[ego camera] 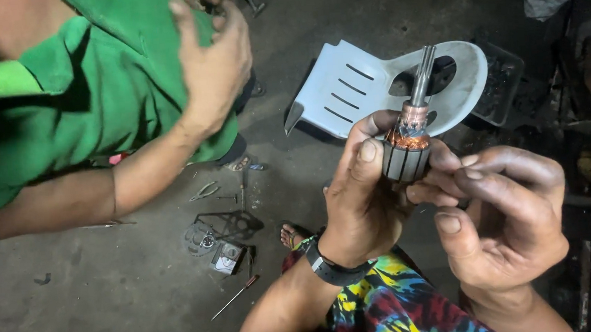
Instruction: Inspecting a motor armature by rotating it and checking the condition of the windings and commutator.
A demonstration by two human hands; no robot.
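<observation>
**Rotor held upright between both hands**

Right hand (pixel 504 224) curls its fingertips against the grey slotted motor armature with copper windings (pixel 407 152); left hand (pixel 365 196) clamps its core. Steel shaft (pixel 421 75) points up, away, toward the broken white plastic chair (pixel 373 88).

We see a grey concrete floor (pixel 76 299). Left of our left hand (pixel 360 196) lie pliers (pixel 203 190), a small meter (pixel 227 257) and a screwdriver (pixel 235 296); beyond it lies a white plastic chair piece (pixel 352 86).
</observation>
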